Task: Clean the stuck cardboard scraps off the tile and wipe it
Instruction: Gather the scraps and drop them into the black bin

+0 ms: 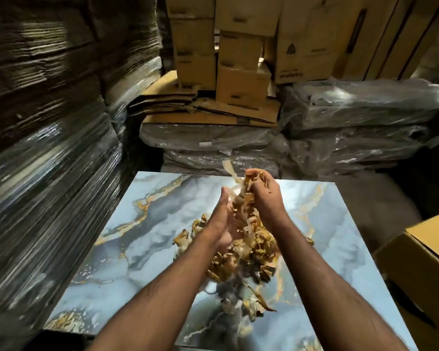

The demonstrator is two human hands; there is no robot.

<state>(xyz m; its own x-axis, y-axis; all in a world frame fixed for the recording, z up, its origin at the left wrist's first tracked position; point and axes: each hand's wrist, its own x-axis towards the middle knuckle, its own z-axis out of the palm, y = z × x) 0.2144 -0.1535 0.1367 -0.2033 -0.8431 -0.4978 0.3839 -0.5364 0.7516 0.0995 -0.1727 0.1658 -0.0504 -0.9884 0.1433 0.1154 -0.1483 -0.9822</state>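
— Where do we have the cardboard scraps [249, 239]?

— Bunched between our hands above the middle of the tile [162, 198]. Our right hand [264, 191] curls round the top of the bundle; our left hand [223, 219] lies beside it, fingers straight, palm pressed against it.

— And the rest?

— It trails down toward the tile's near edge, under our left hand.
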